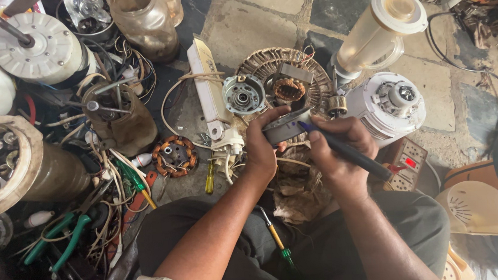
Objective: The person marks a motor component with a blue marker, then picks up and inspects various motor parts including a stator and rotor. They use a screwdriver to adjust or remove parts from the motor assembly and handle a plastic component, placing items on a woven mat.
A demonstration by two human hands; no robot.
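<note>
Stone-tiled floor (264, 16), cluttered repair spot, me sitting on it, legs in dark trousers at the bottom edge. My left hand (261, 148) is closed around a small grey flat part (286, 127), thumb on top, held up over the middle of the floor. My right hand (340, 148) is closed in a pen grip on a dark soldering iron (349, 150), its tip touching the grey part's right end.

Just beyond my hands: a round copper-wound stator (282, 76) with a small metal motor housing (244, 95) on its left edge. Right of that, a white mixer base (389, 104), and a cream blender jar (378, 28) lying tilted behind it. A multimeter (407, 164) sits under my right wrist, near the floor's right side.

Left side: a white ceiling-fan motor (35, 49) in the top-left corner, a smaller copper stator (174, 156), green-handled pliers (63, 240) toward the bottom-left, a yellow screwdriver (209, 178) beside my left forearm. Loose wires all over.
</note>
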